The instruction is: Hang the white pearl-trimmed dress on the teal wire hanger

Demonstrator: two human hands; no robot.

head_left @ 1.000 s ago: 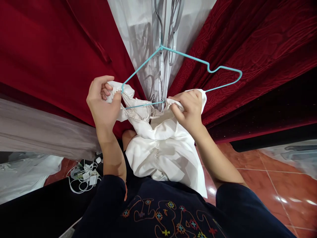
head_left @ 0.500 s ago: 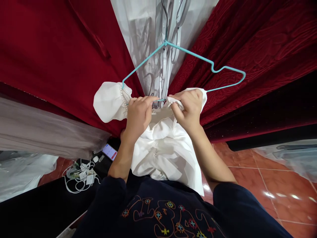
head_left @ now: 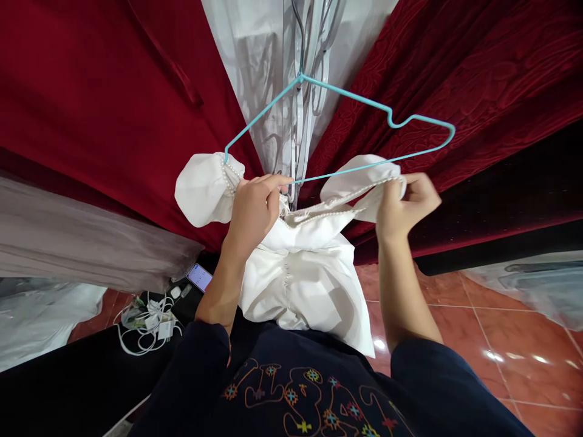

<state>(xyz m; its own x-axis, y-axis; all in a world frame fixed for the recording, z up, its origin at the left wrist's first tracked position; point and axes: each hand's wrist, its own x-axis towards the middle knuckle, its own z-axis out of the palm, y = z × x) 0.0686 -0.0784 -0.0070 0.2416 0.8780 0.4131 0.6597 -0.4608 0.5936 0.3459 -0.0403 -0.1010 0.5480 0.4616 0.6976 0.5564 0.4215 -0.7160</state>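
Note:
A light-blue hanger (head_left: 346, 94) hangs at the upper middle, and its left end passes through the pearl-edged left sleeve of a white dress (head_left: 314, 273). My left hand (head_left: 257, 209) is closed on the hanger's lower bar beside that sleeve. Off to the right, my right hand (head_left: 405, 203) pinches the pearl-trimmed edge of the dress's other puffed sleeve, stretching the neckline sideways. That sleeve lies under and beside the lower bar, and the hanger's right end is bare. The skirt falls down against my dark shirt.
Red curtains (head_left: 113, 91) flank white cloth and a metal rail with hooks in the centre. At lower left, a phone (head_left: 199, 277) and tangled white cables (head_left: 152, 321) lie on a black surface. Red floor tiles (head_left: 510, 340) show at the right.
My right hand has moved right with the sleeve edge, drawing the neckline wide. The right sleeve is now off the hanger's lower bar. My left hand has stayed nearly in place.

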